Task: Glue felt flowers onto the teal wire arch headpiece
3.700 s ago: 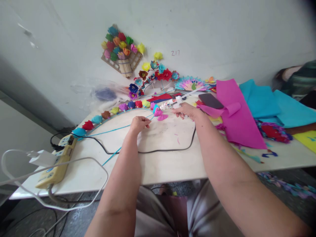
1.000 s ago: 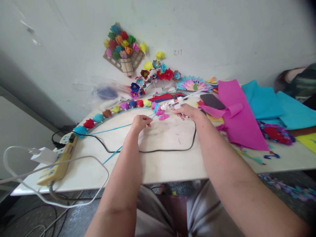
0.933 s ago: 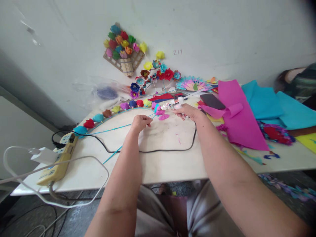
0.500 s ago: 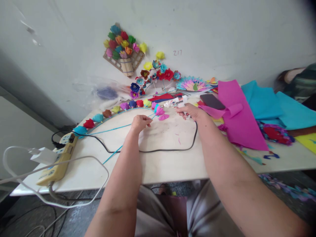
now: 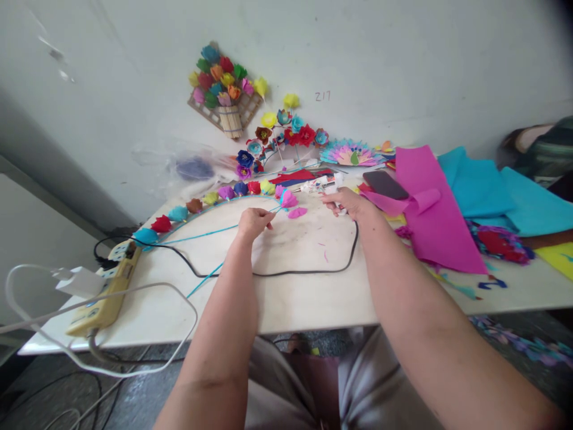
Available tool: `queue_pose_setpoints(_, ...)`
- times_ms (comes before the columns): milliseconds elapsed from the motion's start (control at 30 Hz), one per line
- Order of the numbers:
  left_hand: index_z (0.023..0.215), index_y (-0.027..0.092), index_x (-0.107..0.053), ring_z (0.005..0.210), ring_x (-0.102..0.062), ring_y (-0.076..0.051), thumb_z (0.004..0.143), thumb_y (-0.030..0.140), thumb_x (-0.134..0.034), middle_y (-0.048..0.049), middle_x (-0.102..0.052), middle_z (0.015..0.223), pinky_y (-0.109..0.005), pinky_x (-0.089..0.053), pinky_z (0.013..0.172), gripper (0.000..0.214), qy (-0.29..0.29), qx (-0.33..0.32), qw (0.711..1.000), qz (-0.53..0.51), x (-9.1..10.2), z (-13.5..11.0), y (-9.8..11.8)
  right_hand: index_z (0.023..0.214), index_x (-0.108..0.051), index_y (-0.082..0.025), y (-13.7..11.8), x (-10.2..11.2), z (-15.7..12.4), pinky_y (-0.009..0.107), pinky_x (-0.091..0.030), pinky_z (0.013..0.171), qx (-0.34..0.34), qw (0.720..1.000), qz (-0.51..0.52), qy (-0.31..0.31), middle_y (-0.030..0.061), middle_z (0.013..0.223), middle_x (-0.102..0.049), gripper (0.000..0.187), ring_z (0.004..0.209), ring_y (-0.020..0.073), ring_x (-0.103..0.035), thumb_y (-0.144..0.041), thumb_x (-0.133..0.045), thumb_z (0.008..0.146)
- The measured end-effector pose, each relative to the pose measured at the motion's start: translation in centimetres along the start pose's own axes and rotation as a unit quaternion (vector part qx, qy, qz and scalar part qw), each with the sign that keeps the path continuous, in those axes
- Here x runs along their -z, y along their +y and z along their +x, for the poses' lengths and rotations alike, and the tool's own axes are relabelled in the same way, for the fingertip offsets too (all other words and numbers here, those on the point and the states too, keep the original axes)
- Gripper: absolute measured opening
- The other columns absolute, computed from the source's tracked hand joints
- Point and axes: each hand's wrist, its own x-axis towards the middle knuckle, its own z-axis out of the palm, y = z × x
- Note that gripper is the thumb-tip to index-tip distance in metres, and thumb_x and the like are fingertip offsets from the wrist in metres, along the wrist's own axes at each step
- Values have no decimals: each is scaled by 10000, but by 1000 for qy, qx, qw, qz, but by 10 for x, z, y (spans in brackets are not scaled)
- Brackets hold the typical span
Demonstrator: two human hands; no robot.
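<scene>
My left hand (image 5: pixel 253 223) is closed in a pinch on a thin teal stick (image 5: pixel 210 278) that carries a pink paper flower (image 5: pixel 289 199) at its far end. My right hand (image 5: pixel 347 202) grips a white glue gun (image 5: pixel 321 184), its nozzle pointing left toward the flower. A loose pink petal (image 5: pixel 297 212) lies on the table just below the flower. The gun's black cord (image 5: pixel 304 272) loops across the white table (image 5: pixel 295 298) between my arms.
A curved row of paper flowers (image 5: pixel 210 198) arcs along the table's left back. Magenta felt (image 5: pixel 425 209), blue felt (image 5: pixel 487 188) and a dark phone (image 5: pixel 384 184) lie right. A yellow power strip (image 5: pixel 101 304) with a white charger sits at the left edge. Another person's arm (image 5: pixel 537 146) shows far right.
My right hand has drawn the glue gun slightly right and away from the pink flower. The left hand keeps its pinch on the stick, and the flower has tilted up a little.
</scene>
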Motion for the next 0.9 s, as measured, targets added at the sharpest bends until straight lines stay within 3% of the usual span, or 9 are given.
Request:
queue_pose_setpoints(300,680,198,-672,437,-449,-74,612,431,-576,-7,-635,562,-188,-304,433,261,33,12,999,30,1,-3,7,670,-477,-149,-2,0,-1,182,-299,335,17,997,68,14,-54,460,-421,185,332,31,-295,-289,-593,632)
queue_pose_setpoints(600,699,219,-673,490,-488,-90,604,414,-593,0,-646,587,-194,-316,463,231,66,20,997,26,1,-3,8,658,-499,-139,-3,0,-4,185,-311,336,18,997,47,-51,-46,447,-422,247,346,37,-315,-321,-655,599)
queue_pose_setpoints(900,710,239,-674,517,-505,-94,607,425,-593,18,-646,584,-191,-325,483,227,83,20,996,37,2,-3,8,631,-515,-147,-2,-1,-3,185,-318,327,-13,999,-10,-31,-41,442,-442,263,350,44,-341,-356,-670,595)
